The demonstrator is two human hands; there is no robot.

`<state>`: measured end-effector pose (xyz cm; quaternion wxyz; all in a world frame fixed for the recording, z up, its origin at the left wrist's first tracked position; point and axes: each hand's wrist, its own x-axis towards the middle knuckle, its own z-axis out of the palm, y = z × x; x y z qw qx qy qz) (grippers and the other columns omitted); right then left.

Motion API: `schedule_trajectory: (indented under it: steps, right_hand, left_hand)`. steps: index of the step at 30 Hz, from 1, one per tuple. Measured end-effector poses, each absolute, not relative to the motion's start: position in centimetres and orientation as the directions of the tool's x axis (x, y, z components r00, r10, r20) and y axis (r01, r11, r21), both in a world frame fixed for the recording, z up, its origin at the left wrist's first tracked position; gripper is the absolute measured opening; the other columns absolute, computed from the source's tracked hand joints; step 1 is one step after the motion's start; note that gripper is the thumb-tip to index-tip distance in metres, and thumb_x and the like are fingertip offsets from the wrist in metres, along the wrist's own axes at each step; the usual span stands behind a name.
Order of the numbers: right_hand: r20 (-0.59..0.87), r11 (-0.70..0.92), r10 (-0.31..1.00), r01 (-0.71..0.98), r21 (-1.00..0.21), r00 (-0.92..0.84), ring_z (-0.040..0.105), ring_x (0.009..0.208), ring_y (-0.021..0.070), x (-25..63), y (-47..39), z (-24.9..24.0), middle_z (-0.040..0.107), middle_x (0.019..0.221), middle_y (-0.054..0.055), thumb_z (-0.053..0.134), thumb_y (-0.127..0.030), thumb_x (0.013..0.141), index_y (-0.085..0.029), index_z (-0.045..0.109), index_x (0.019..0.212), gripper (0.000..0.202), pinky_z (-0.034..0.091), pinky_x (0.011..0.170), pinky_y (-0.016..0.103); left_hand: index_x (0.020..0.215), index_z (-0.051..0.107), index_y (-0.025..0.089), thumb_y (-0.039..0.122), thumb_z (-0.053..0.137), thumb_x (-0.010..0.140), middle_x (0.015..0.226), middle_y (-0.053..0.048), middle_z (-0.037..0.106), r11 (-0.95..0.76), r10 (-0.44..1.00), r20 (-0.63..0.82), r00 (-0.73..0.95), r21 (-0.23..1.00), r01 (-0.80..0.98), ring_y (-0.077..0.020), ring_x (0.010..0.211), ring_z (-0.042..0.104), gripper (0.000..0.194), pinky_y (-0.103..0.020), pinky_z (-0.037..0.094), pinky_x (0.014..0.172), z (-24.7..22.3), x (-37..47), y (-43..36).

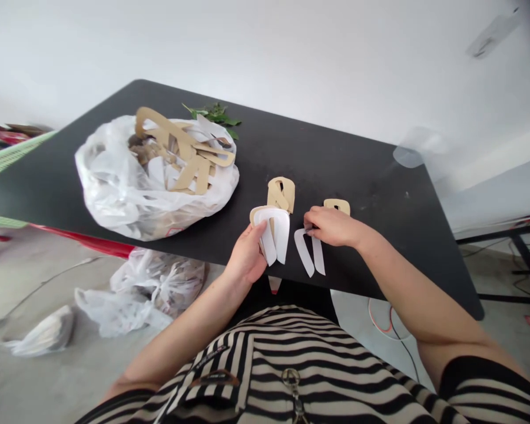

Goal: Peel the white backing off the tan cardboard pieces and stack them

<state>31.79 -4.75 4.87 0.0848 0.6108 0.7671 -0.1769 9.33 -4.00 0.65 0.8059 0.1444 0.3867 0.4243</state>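
Note:
My left hand [247,254] grips a small stack of U-shaped cardboard cutouts [283,228], the top one white with brown edges showing behind it. The thumb lies over the front of the stack. To its right, the bent fingers of my right hand [333,226] are closed at the rounded top of a white U-shaped cardboard cutout [304,254], whose two legs point toward me. Brown cutouts [287,189] lie piled on the table just beyond my left hand. Another brown cutout [343,206] lies behind my right hand, partly hidden by it.
A big white plastic bag [110,188] full of brown and white cutouts stands on the black table [335,156], left of my hands. Green leaves [216,115] lie behind it. More plastic bags [159,282] sit on the floor. A dark metal frame [523,250] stands at the right.

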Motion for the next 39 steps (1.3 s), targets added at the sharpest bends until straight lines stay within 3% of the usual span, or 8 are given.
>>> schedule_trajectory:
  steps: [9, 18, 21, 24, 26, 31, 35, 39]
  right_hand:
    - [-0.234, 0.088, 0.963, 0.979, -0.184, -0.13, 0.067, 0.095, 0.0236, 30.5, -6.2, 5.9, 0.069, 0.11, 0.007, 0.057, -0.029, 0.097, -0.022, 0.066, 0.111, 0.018, 0.049, 0.075, 0.034]
    - [0.016, 0.218, 0.976, 0.976, -0.005, -0.218, 0.062, 0.107, 0.0355, 23.7, -14.0, 2.7, 0.066, 0.127, 0.018, 0.071, -0.044, 0.092, -0.014, 0.059, 0.135, 0.054, 0.054, 0.088, 0.048]
    - [0.089, 0.262, 0.962, 0.965, -0.024, -0.259, 0.062, 0.107, 0.0338, 22.0, -16.4, 1.1, 0.067, 0.128, 0.017, 0.072, -0.035, 0.092, -0.014, 0.062, 0.13, 0.045, 0.055, 0.087, 0.047]
    - [0.086, 0.272, 0.96, 0.962, -0.036, -0.268, 0.063, 0.091, 0.0268, 21.3, -17.8, 0.9, 0.071, 0.106, 0.01, 0.058, -0.017, 0.098, -0.022, 0.07, 0.108, 0.016, 0.055, 0.081, 0.043]
    - [0.085, 0.256, 0.965, 0.964, -0.066, -0.25, 0.061, 0.085, 0.0246, 21.9, -18.2, 1.9, 0.07, 0.095, 0.008, 0.05, -0.014, 0.1, -0.024, 0.07, 0.096, 0.023, 0.053, 0.079, 0.041]
    - [0.201, -0.016, 0.975, 0.938, -0.345, 0.091, 0.062, 0.092, 0.0253, 28.0, -16.2, 5.7, 0.071, 0.099, 0.007, 0.056, -0.031, 0.099, -0.025, 0.071, 0.096, 0.016, 0.048, 0.083, 0.042]
    - [0.017, -0.243, 0.882, 0.485, -0.84, 0.471, 0.06, 0.073, 0.0177, 35.1, -12.3, 5.4, 0.07, 0.086, 0.003, 0.071, -0.051, 0.08, -0.021, 0.066, 0.094, 0.033, 0.047, 0.067, 0.032]
    - [-0.136, -0.334, 0.855, 0.331, -0.882, 0.5, 0.049, 0.058, 0.0112, 39.1, -9.6, 3.3, 0.06, 0.07, -0.002, 0.076, -0.057, 0.067, -0.019, 0.061, 0.088, 0.046, 0.04, 0.057, 0.027]
  left_hand:
    - [0.112, 0.068, 0.014, 0.02, 0.071, 0.085, 0.104, -0.011, 0.077, 0.596, 0.795, -0.503, 0.338, 0.548, -0.587, -0.0267, 0.103, 0.073, 0.028, -0.04, 0.057, 0.098, 0.8, 9.0, -4.1]
    - [0.118, 0.067, 0.014, 0.022, 0.067, 0.089, 0.097, -0.009, 0.078, 0.598, 0.785, -0.525, 0.329, 0.501, -0.626, -0.0241, 0.093, 0.076, 0.03, -0.036, 0.06, 0.09, 1.0, 7.6, -4.6]
    - [0.117, 0.066, 0.013, 0.021, 0.065, 0.09, 0.095, -0.01, 0.078, 0.585, 0.795, -0.521, 0.312, 0.52, -0.623, -0.0242, 0.086, 0.077, 0.029, -0.038, 0.062, 0.085, 1.2, 7.1, -4.6]
    - [0.118, 0.066, 0.012, 0.02, 0.064, 0.09, 0.097, -0.01, 0.078, 0.566, 0.806, -0.526, 0.272, 0.547, -0.617, -0.0229, 0.084, 0.076, 0.029, -0.035, 0.062, 0.084, 1.3, 6.6, -4.5]
    - [0.121, 0.066, 0.012, 0.021, 0.064, 0.09, 0.099, -0.011, 0.078, 0.568, 0.805, -0.524, 0.278, 0.547, -0.616, -0.023, 0.087, 0.076, 0.032, -0.034, 0.062, 0.085, 1.4, 6.4, -4.4]
    - [0.127, 0.064, 0.014, 0.021, 0.063, 0.091, 0.102, -0.01, 0.078, 0.578, 0.793, -0.534, 0.293, 0.509, -0.637, -0.0223, 0.09, 0.076, 0.037, -0.035, 0.061, 0.089, 1.7, 6.1, -4.4]
    - [0.127, 0.064, 0.013, 0.021, 0.065, 0.09, 0.1, -0.011, 0.078, 0.594, 0.782, -0.549, 0.296, 0.512, -0.62, -0.0242, 0.086, 0.077, 0.038, -0.038, 0.063, 0.086, 2.0, 6.4, -4.4]
    - [0.125, 0.066, 0.013, 0.02, 0.063, 0.091, 0.101, -0.012, 0.079, 0.6, 0.776, -0.566, 0.279, 0.524, -0.604, -0.0256, 0.087, 0.077, 0.035, -0.038, 0.064, 0.086, 2.1, 6.8, -4.2]
